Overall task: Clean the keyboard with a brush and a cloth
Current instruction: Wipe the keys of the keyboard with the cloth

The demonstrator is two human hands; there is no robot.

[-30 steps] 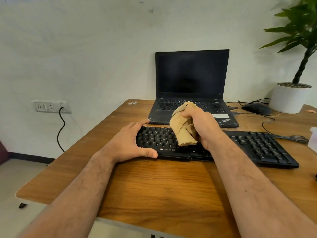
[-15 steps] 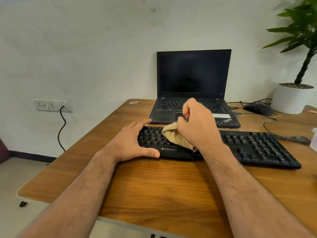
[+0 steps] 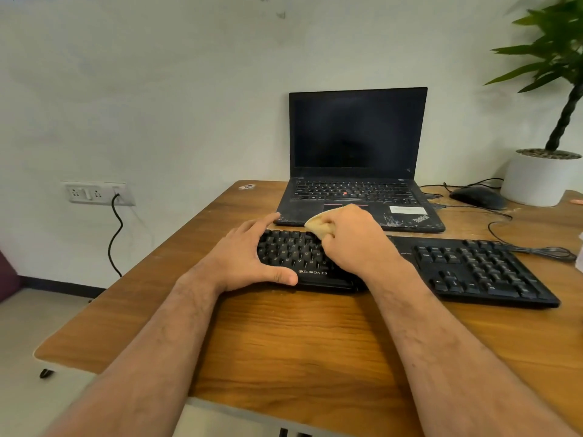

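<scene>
Near edge of the brown wooden table: black corded keyboard lies crosswise. Left hand clasps the keyboard's left end, thumb on the near edge, fingers on the far edge; right hand is curled round a bunched tan cloth, pressing it onto the keys. Farther back: open black laptop, dark screen; to the right, black mouse and white plant pot.
</scene>
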